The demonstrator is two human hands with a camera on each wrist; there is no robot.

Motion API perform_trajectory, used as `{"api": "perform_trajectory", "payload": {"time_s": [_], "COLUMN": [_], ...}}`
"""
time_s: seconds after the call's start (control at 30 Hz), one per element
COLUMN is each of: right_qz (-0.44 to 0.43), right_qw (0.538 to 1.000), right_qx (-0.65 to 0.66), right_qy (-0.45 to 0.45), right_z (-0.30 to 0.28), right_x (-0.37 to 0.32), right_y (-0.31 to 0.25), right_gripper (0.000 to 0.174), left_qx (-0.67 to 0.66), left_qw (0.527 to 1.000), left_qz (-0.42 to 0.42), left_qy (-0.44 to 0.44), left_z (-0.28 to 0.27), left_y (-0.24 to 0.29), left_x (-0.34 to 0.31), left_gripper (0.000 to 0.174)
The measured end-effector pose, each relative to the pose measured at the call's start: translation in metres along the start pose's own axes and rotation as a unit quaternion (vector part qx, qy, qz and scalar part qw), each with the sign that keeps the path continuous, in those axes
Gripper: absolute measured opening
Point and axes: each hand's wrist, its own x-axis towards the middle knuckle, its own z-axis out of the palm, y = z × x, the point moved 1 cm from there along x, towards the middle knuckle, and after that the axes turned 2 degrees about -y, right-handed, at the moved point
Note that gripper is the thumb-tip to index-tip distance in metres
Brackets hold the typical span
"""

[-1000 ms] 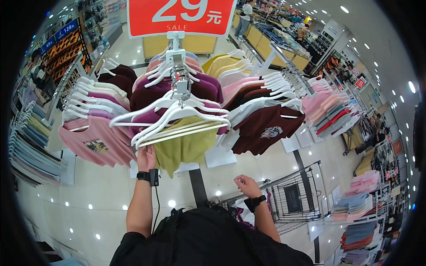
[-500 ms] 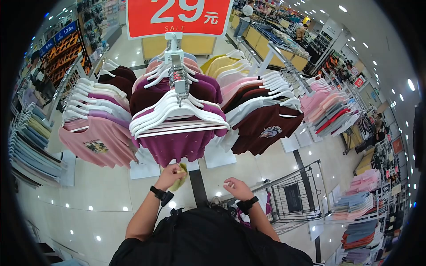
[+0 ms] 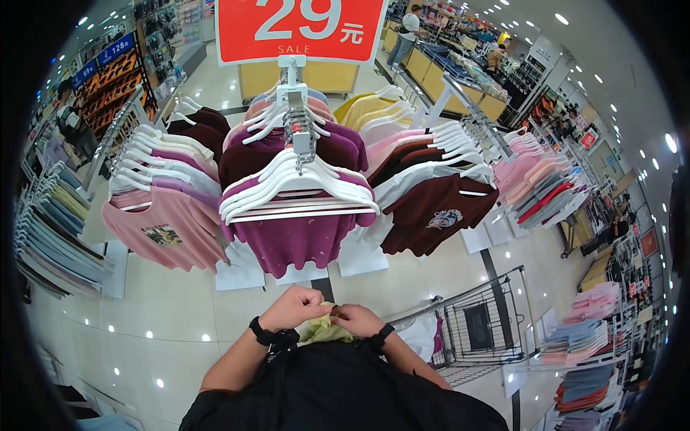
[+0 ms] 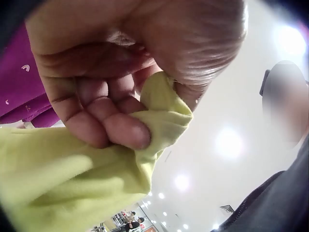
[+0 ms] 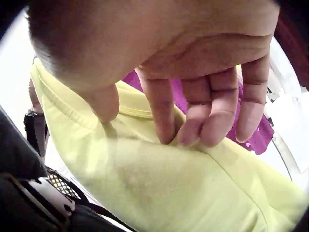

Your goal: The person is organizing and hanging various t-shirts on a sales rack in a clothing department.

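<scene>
A yellow-green T-shirt (image 3: 323, 332) is bunched between my two hands, close in front of the chest. My left hand (image 3: 293, 310) grips a fold of it; in the left wrist view the curled fingers (image 4: 126, 131) press the cloth (image 4: 72, 179) toward the thumb. On the other side, my right hand (image 3: 359, 321) holds the shirt near its neckline, thumb and fingertips (image 5: 166, 135) on the fabric (image 5: 159, 179). Just beyond both hands, a purple patterned shirt (image 3: 287, 241) hangs at the front of the rack under white hangers (image 3: 298, 190).
Pink shirts (image 3: 169, 233) hang to the left, dark maroon ones (image 3: 438, 215) to the right. A wire shopping cart (image 3: 478, 327) stands at my right with clothes in it. Above the rack is a red sale sign (image 3: 298, 29). More racks line both sides.
The yellow-green shirt came off the front of the rack and toward the chest in the left hand, exposing the purple shirt. The right hand moved left and took hold of it too.
</scene>
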Motion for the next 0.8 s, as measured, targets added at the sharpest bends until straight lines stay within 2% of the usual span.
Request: {"api": "perform_trajectory", "payload": {"time_s": [0.03,0.07,0.2,0.27,0.33,0.37,0.43,0.47,0.53,0.57,0.63,0.67,0.7,0.77,0.8], "right_qz": [0.055,0.055,0.131,0.164,0.177,0.177,0.081,0.081,-0.031,-0.031,-0.14,-0.176,-0.173,-0.218,-0.216], "right_qw": [0.998,0.998,0.988,0.98,0.961,0.961,0.929,0.929,0.888,0.888,0.852,0.863,0.862,0.892,0.892], "right_qx": [-0.029,-0.029,-0.066,-0.091,-0.052,-0.051,0.005,0.005,0.026,0.027,-0.098,-0.09,-0.089,-0.119,-0.117], "right_qy": [-0.026,-0.026,0.037,0.061,0.204,0.205,0.361,0.362,0.458,0.459,0.495,0.465,0.468,0.378,0.38], "right_z": [0.001,0.005,0.001,-0.008,-0.023,-0.029,-0.048,-0.054,-0.078,-0.088,-0.107,-0.111,-0.11,-0.096,-0.088], "right_x": [0.001,0.001,0.002,-0.001,-0.006,-0.009,-0.017,-0.021,-0.038,-0.045,-0.059,-0.063,-0.064,-0.056,-0.049], "right_y": [0.001,0.006,0.015,0.016,0.027,0.035,0.044,0.045,0.015,0.0,-0.033,-0.044,-0.054,-0.074,-0.077], "right_gripper": [0.051,0.051,0.052,0.052,0.052,0.052,0.053,0.053,0.057,0.057,0.066,0.073,0.073,0.074,0.074], "left_qx": [0.001,0.002,0.01,0.062,0.109,0.154,0.186,0.218,0.238,0.258,0.279,0.298,0.299,0.248,0.248], "left_qw": [1.0,1.0,0.999,0.998,0.994,0.988,0.982,0.975,0.97,0.965,0.957,0.947,0.947,0.959,0.96], "left_qz": [-0.001,-0.002,0.02,0.016,0.013,0.009,0.015,0.022,0.027,0.031,0.057,0.084,0.085,0.124,0.123], "left_qy": [-0.002,-0.004,-0.028,-0.024,-0.007,0.012,0.025,0.038,0.037,0.038,0.062,0.086,0.082,0.054,0.051], "left_z": [0.001,0.002,0.006,0.006,0.006,0.005,0.005,0.005,0.0,-0.002,-0.006,-0.008,-0.007,-0.001,0.003], "left_y": [0.002,0.003,-0.004,-0.006,-0.005,-0.004,0.005,0.008,0.005,0.005,0.01,0.014,0.021,0.037,0.043], "left_x": [-0.002,-0.004,-0.001,0.0,0.002,0.001,0.0,0.0,0.003,0.003,0.006,0.008,0.009,0.008,0.011], "left_gripper": [0.045,0.044,0.041,0.041,0.04,0.04,0.039,0.038,0.036,0.035,0.033,0.031,0.031,0.027,0.027]}}
